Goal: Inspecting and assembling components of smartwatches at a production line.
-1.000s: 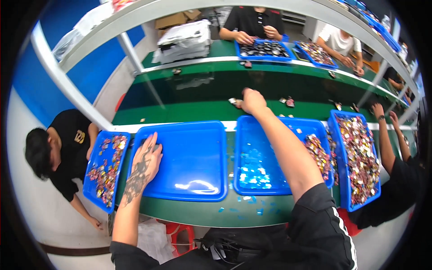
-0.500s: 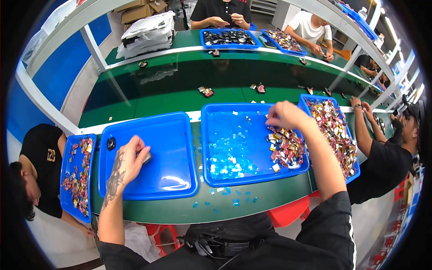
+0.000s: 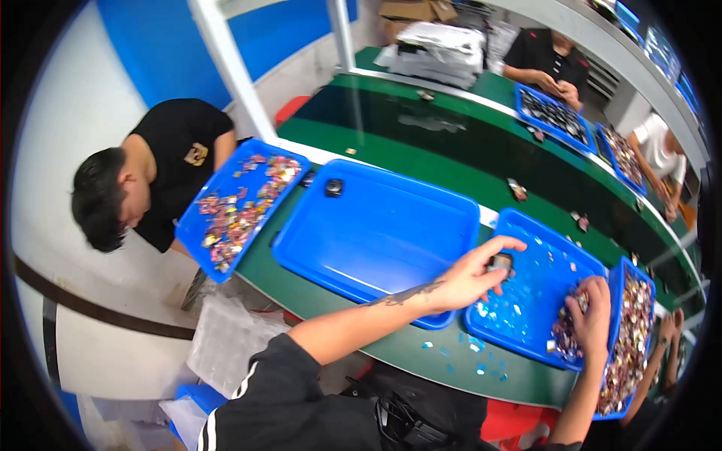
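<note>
My left hand (image 3: 472,276) reaches over the edge between two blue trays and pinches a small grey part (image 3: 499,263) in its fingertips. My right hand (image 3: 592,308) rests palm down on a heap of small mixed-colour pieces (image 3: 565,336) at the right side of the blue tray (image 3: 526,282) before me. That tray also holds scattered pale bits. The wide blue tray (image 3: 376,229) to its left holds only one small dark item (image 3: 333,188) at its far corner.
Another blue tray (image 3: 635,338) full of small pieces lies at far right, with another person's hand (image 3: 665,329) by it. A person in black sits at left by a tray (image 3: 237,207) of pieces. A green belt (image 3: 466,161) runs beyond; two more people work at trays across it.
The view has swung left. My left hand left the wide empty tray and crossed right, taking hold of a small grey part. My right hand moved down onto the heap of pieces.
</note>
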The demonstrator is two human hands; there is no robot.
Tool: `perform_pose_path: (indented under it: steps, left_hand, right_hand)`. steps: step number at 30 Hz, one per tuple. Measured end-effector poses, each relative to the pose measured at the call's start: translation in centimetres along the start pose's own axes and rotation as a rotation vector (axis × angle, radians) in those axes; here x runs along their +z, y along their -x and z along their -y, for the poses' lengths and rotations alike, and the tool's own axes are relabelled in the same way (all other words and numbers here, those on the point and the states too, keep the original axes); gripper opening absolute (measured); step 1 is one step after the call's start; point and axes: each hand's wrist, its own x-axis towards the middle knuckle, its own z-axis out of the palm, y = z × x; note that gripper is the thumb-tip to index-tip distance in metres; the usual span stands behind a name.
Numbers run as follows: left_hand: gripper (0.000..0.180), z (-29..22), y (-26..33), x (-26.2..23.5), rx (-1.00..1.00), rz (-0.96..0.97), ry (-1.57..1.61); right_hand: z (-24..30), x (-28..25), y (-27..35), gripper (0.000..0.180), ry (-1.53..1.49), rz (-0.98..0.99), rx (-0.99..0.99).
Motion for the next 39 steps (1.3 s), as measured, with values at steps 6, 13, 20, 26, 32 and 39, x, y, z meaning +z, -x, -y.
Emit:
perform_pose_path:
  steps: [6,13,20,26,32,39]
  left_hand:
    - [0.034,0.0,2.1,1.2,0.124,-0.123,-0.527]
    - [0.036,1.4,1.6,2.9,0.031,-0.053,-0.329]
    - [0.028,2.3,2.1,3.3,0.084,-0.030,-0.040]
    - [0.018,3.0,1.6,3.6,-0.083,0.064,0.215]
    - [0.017,2.7,2.8,3.7,0.146,-0.078,-0.241]
    - [0.020,1.9,2.7,4.3,0.102,-0.037,-0.156]
  right_hand:
    - [1.7,4.4,2.2,0.011,-1.187,0.053,0.481]
    - [7.5,5.9,3.2,0.012,-1.574,0.224,0.552]
    - [8.1,6.0,3.9,0.017,-1.296,0.152,0.431]
    - [8.1,6.2,4.1,0.043,-1.078,-0.043,0.297]
    - [9.0,4.1,2.4,0.009,-0.653,0.136,0.182]
    - [7.9,3.4,3.3,0.007,-0.576,0.146,0.219]
